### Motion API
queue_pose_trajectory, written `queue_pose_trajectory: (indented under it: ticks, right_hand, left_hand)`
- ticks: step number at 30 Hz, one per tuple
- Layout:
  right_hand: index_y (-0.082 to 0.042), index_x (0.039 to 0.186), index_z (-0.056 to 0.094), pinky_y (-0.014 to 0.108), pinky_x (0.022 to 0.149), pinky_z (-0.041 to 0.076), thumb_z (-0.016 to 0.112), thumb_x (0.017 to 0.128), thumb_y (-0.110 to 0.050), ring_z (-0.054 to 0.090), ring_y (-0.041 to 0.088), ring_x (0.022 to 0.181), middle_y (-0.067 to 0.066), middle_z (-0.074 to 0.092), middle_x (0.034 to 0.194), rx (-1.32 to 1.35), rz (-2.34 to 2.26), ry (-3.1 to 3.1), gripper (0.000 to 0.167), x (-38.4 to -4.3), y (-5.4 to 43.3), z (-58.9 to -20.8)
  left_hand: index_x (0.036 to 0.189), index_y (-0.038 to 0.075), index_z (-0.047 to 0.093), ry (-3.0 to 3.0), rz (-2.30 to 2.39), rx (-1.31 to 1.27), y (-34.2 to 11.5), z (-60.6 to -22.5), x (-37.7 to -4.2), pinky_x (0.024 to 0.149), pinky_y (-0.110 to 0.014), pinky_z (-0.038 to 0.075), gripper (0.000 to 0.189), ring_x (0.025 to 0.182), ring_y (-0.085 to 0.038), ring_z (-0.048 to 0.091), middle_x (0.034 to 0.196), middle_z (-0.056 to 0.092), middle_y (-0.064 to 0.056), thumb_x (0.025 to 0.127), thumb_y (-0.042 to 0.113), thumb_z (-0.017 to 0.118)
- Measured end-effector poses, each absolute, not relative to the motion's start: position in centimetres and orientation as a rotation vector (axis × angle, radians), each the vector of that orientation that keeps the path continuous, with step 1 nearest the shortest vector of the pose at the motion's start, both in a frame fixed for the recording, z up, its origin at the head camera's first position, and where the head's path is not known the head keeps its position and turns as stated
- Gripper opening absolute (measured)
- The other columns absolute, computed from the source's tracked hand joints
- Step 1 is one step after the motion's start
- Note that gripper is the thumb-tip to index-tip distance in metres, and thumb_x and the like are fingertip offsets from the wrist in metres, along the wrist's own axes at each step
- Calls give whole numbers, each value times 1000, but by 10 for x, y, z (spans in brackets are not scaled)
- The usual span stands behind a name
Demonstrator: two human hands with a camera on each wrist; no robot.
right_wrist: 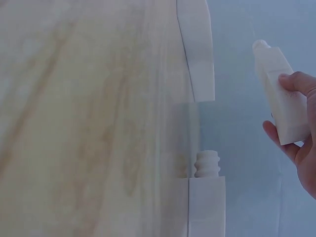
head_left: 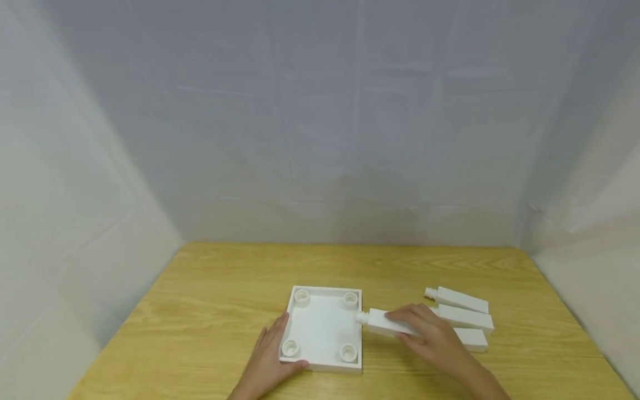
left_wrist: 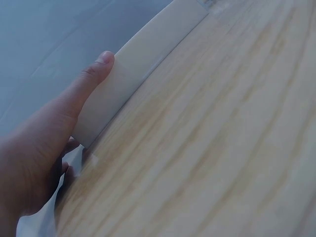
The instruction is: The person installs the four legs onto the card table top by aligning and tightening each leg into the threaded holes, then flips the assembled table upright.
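Note:
A white square toy tabletop (head_left: 322,328) lies upside down on the wooden table, its raised rim upward and a round threaded socket in each corner. My left hand (head_left: 267,353) grips its near left corner, fingers along the left side and thumb on the front edge; the left wrist view shows that thumb (left_wrist: 96,74) against the panel's side. Between thumb and fingers, my right hand (head_left: 435,339) holds a white table leg (head_left: 378,321). The leg's threaded end points left, over the tabletop's right rim. In the right wrist view, the held leg (right_wrist: 281,94) appears tilted.
To the right, three more white legs (head_left: 462,300) lie side by side on the wooden table (head_left: 225,294), partly behind my right hand. Pale sheeting (head_left: 320,139) hangs behind the table and along both sides.

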State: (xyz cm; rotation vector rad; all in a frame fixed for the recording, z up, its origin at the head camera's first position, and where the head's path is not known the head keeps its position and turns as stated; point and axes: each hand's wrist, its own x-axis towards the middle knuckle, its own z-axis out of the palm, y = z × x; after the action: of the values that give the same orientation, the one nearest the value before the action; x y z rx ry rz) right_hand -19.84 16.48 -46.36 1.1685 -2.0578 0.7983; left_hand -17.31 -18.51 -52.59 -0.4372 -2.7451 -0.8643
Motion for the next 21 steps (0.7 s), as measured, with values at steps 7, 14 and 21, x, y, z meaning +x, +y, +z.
queue_pose_trajectory:
  ticks: [7,14,21]
  right_hand:
    - [-14,110,64,21,75,49,67,82,-18,56,12,91,-5,61,105,1144,752,-2107,28,-205,158,-454]
    - [-13,109,64,22,71,48,66,82,-18,56,14,90,-4,61,105,1188,745,-2093,27,-215,151,-445]
    - [-14,110,63,22,71,49,66,83,-19,54,14,97,-5,60,108,1194,751,-2175,28,-223,141,-439]
  left_hand:
    - [140,-5,28,-2744,-866,-428,-185,-526,-172,105,-53,15,108,128,-37,30,142,34,-18,65,60,70]
    - [141,-5,27,-2755,-879,-426,-184,-525,-172,105,-53,14,108,129,-37,30,142,33,-18,66,60,70]
    - [141,-5,27,-2758,-876,-423,-185,-526,-172,106,-52,14,108,129,-36,29,143,32,-17,66,61,70]
